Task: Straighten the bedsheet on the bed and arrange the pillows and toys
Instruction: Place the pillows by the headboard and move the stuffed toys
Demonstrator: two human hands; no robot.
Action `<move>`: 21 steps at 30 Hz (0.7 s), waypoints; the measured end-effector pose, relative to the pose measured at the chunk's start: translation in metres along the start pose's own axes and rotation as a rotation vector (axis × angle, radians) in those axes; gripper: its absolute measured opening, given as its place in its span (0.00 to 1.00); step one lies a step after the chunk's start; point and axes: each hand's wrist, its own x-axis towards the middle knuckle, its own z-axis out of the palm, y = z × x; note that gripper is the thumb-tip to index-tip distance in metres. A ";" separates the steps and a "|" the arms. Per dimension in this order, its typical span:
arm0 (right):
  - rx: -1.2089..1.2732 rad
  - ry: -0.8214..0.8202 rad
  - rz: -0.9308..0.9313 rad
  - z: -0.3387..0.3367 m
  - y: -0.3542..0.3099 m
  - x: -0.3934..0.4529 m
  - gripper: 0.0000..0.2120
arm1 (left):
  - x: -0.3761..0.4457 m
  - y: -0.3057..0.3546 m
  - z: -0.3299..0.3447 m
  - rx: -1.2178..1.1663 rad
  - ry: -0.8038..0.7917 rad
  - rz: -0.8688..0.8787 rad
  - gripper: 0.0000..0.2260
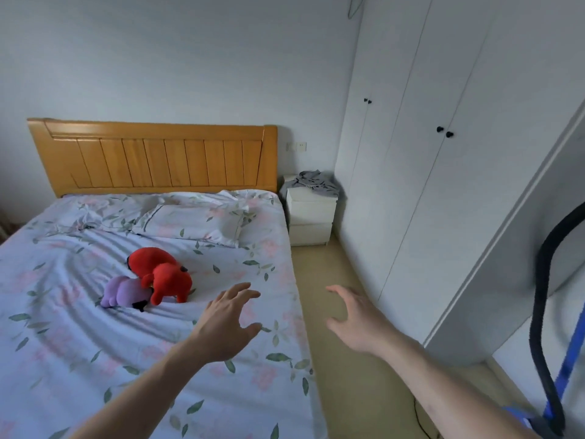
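Observation:
A floral bedsheet [79, 343] covers the bed, with long wrinkles running across its middle. A matching pillow [193, 224] lies slightly askew near the wooden headboard [152, 156]. A red plush toy [164, 275] and a purple plush toy [125, 293] lie together mid-bed. My left hand [226, 321] hovers with spread fingers over the sheet near the bed's right edge, holding nothing. My right hand [357, 318] is also spread and empty, held over the floor beside the bed.
A white nightstand [311, 217] with a crumpled grey cloth [316, 182] stands right of the headboard. White wardrobe doors [427, 153] line the right wall. A narrow beige floor strip [342, 312] runs between bed and wardrobe. A black hose [543, 312] hangs at far right.

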 end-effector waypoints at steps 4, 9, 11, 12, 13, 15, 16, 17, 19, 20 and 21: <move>-0.018 -0.073 -0.103 -0.054 0.071 0.050 0.30 | 0.065 0.062 0.028 -0.008 0.058 -0.133 0.29; -0.072 -0.130 -0.168 -0.115 0.147 0.096 0.28 | 0.132 0.130 0.049 0.016 0.031 -0.233 0.29; -0.070 -0.137 -0.171 -0.131 0.160 0.112 0.28 | 0.139 0.138 0.051 0.038 0.028 -0.261 0.28; -0.061 -0.145 -0.192 -0.139 0.170 0.127 0.28 | 0.147 0.141 0.054 0.050 0.042 -0.283 0.28; -0.058 -0.155 -0.200 -0.142 0.172 0.136 0.28 | 0.146 0.141 0.054 0.051 0.040 -0.302 0.28; -0.031 -0.189 -0.215 -0.146 0.169 0.162 0.27 | 0.142 0.135 0.053 0.061 0.045 -0.353 0.28; -0.008 -0.217 -0.233 -0.145 0.167 0.175 0.27 | 0.141 0.130 0.053 0.064 0.050 -0.392 0.28; -0.012 -0.249 -0.273 -0.143 0.162 0.192 0.27 | 0.138 0.122 0.054 0.057 0.063 -0.445 0.28; -0.023 -0.278 -0.325 -0.138 0.151 0.216 0.27 | 0.132 0.112 0.053 0.059 0.083 -0.508 0.28; -0.009 -0.308 -0.365 -0.136 0.146 0.235 0.27 | 0.135 0.105 0.053 0.065 0.100 -0.549 0.28; -0.002 -0.321 -0.387 -0.135 0.142 0.244 0.27 | 0.137 0.101 0.052 0.066 0.106 -0.577 0.28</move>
